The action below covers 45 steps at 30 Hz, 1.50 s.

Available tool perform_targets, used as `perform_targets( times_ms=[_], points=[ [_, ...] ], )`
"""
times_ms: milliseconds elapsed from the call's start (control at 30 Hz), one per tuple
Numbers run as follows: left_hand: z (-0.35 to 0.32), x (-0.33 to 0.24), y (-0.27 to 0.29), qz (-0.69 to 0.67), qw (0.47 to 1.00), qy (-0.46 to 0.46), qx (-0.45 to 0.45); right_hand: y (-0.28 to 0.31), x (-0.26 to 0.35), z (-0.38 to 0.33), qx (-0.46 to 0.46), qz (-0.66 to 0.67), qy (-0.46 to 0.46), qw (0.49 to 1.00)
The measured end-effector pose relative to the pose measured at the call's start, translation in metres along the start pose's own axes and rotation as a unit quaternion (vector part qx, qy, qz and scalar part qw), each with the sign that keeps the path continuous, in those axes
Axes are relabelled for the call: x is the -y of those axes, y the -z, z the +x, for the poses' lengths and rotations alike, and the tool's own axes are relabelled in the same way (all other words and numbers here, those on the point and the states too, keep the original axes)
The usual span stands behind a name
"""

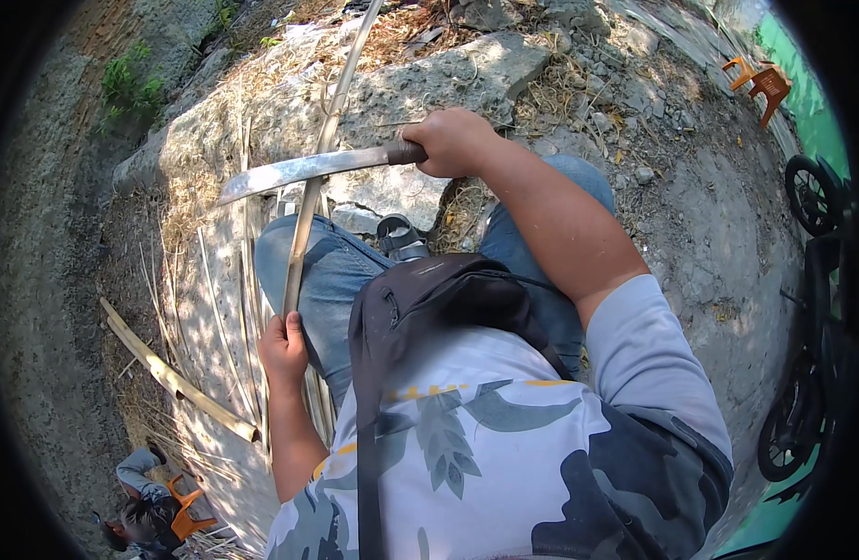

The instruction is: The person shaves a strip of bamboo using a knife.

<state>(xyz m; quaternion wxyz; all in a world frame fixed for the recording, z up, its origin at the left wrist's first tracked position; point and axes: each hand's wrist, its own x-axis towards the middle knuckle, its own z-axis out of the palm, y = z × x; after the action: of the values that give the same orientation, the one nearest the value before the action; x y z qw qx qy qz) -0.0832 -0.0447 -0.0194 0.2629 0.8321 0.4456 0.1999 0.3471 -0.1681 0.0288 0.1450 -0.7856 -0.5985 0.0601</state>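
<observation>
My right hand [454, 142] is closed around the dark handle of a machete [308, 174], whose long curved blade points left. Under the blade runs a long split bamboo strip [307, 219], which the blade crosses and appears to touch. My left hand [285, 350] grips the near end of this strip beside my left knee. From there the strip slants up and away, past the top edge of the view. Fingers of both hands are wrapped tight, so the far sides of their grips are hidden.
Several thin bamboo strips [226, 327] lie on the ground at left, by a thicker bamboo pole [173, 378]. A concrete slab [448, 89] lies ahead. A person [145, 513] sits at lower left on an orange chair [188, 515]. A motorcycle [807, 345] and orange chair [770, 89] stand right.
</observation>
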Motion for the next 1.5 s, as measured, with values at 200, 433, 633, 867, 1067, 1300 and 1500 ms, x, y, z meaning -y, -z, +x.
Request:
perform_targets(
  times_ms=[200, 433, 633, 867, 1067, 1300, 1500],
  points=[
    [-0.001, -0.003, 0.002, 0.028, 1.000, 0.004, -0.001, -0.019, 0.027, 0.009, 0.046, -0.031, 0.111, 0.992],
    [-0.003, -0.001, 0.000, 0.028, 1.000, -0.005, -0.008, -0.007, 0.008, 0.014, 0.076, -0.011, 0.018, 0.997],
    [0.000, -0.005, 0.003, 0.006, 1.000, 0.003, 0.011, -0.005, 0.000, 0.009, 0.038, 0.053, -0.067, 0.996],
    [0.002, -0.008, 0.007, 0.044, 0.999, 0.005, 0.020, -0.017, 0.020, 0.008, 0.057, -0.007, 0.055, 0.997],
    [-0.001, -0.007, 0.002, 0.045, 0.999, -0.010, 0.000, -0.015, 0.010, 0.012, 0.044, -0.004, 0.039, 0.998],
    [0.001, -0.004, 0.003, 0.038, 0.999, -0.013, 0.000, -0.004, 0.002, 0.009, 0.023, 0.013, -0.036, 0.999],
    [0.001, -0.003, 0.003, 0.009, 1.000, -0.005, 0.015, -0.005, 0.015, 0.006, 0.045, 0.015, 0.038, 0.998]
  ],
)
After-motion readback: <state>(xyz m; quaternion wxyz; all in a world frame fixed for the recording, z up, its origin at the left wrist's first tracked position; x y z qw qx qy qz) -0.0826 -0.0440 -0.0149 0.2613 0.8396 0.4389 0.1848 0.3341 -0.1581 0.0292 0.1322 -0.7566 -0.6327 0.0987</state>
